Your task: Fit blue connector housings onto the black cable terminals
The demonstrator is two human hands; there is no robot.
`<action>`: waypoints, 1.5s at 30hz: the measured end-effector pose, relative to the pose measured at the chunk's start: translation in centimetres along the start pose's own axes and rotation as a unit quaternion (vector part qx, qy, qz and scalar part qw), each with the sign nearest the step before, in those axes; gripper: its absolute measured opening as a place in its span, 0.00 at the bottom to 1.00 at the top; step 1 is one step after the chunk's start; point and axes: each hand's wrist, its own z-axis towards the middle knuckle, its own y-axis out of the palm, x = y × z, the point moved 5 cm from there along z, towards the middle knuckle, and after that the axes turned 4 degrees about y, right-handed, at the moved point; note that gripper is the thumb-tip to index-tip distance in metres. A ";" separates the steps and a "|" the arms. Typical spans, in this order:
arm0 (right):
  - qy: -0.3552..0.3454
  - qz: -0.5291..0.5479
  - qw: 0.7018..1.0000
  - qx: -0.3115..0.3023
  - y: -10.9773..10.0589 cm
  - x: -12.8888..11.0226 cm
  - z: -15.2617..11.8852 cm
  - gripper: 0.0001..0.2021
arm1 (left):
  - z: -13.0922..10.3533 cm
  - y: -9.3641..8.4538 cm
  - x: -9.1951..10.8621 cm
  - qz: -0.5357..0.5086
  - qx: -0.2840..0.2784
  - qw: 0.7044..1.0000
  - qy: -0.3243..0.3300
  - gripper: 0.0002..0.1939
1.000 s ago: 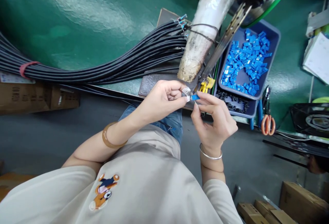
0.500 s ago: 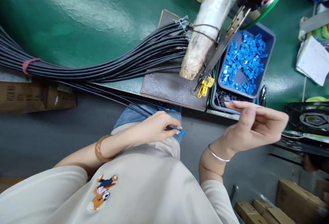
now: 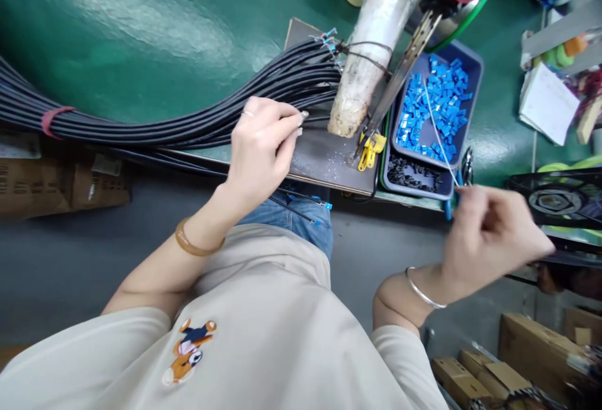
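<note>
My left hand (image 3: 263,147) is over the bundle of black cables (image 3: 188,125), fingers drawn together, a small pale bit at the fingertips. Whether they grip a cable is hidden. Stripped cable ends with coloured wires (image 3: 329,40) lie on the brown board (image 3: 324,165). Two cables with blue connectors (image 3: 324,205) hang over my lap. My right hand (image 3: 493,241), smeared by motion, is closed near the table edge. From its fingertips a thin white strand (image 3: 437,125) reaches across the bin of blue connectors (image 3: 476,93).
A lower tray holds small black parts (image 3: 409,175). A plastic-wrapped post (image 3: 357,84) and a metal strip with a yellow clip (image 3: 371,150) stand beside the board. Blue-handled pliers (image 3: 448,206) are by the bins. A fan (image 3: 555,200) is at right; cardboard boxes (image 3: 540,347) stand below.
My left hand has let go of the cable with the blue connector and moved up to the bundle. My right hand has moved slightly right and down, drawing the white strand along.
</note>
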 end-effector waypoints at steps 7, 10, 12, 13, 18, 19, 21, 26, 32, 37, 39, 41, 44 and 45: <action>0.049 -0.174 0.967 -0.182 5.4 4.7 2.0 0.07 | 0.4 2.2 1.5 0.058 -0.152 0.983 0.089 0.12; 0.050 -0.169 0.964 -0.197 6.3 5.2 2.0 0.07 | -0.3 2.2 3.8 -0.050 -0.313 0.942 0.110 0.09; 0.046 -0.167 0.964 -0.201 6.7 5.1 2.2 0.06 | -1.2 2.0 5.3 -0.157 -0.430 0.881 0.117 0.08; 0.045 -0.167 0.963 -0.204 6.8 4.9 2.3 0.05 | -1.7 1.9 6.0 -0.210 -0.476 0.846 0.118 0.08; 0.056 -0.166 0.960 -0.218 7.0 4.2 2.6 0.03 | -2.5 2.2 5.2 -0.402 -0.435 0.799 -0.108 0.07; 0.062 -0.161 0.960 -0.222 7.0 4.1 2.6 0.02 | -2.5 2.4 4.4 -0.422 -0.376 0.806 -0.176 0.07; 0.079 -0.154 0.959 -0.226 7.0 4.0 2.6 0.02 | -2.8 2.6 3.0 -0.453 -0.274 0.806 -0.265 0.07; 0.110 -0.166 0.955 -0.218 6.9 4.5 2.3 0.03 | -3.1 3.3 2.2 -0.458 -0.207 0.809 -0.305 0.06; 0.114 -0.056 0.986 -0.108 5.3 3.8 1.5 0.03 | -2.5 3.8 2.7 -0.412 -0.202 0.848 -0.267 0.04; 0.120 0.018 0.993 -0.005 3.7 2.0 1.0 0.06 | -1.7 3.9 2.7 -0.393 -0.255 0.857 -0.214 0.02; 0.109 -0.007 0.994 -0.032 4.0 2.1 1.0 0.06 | -1.3 3.9 2.5 -0.391 -0.337 0.836 -0.185 0.03; 0.092 -0.046 0.991 -0.088 4.7 2.7 1.1 0.07 | -1.1 4.0 2.7 -0.380 -0.455 0.793 -0.141 0.06; 0.073 -0.090 0.982 -0.148 5.4 3.9 1.3 0.07 | -0.9 3.6 4.0 -0.353 -0.586 0.728 -0.036 0.06; 0.072 -0.096 0.980 -0.156 5.5 4.1 1.3 0.07 | -1.0 3.4 4.7 -0.335 -0.613 0.716 0.009 0.06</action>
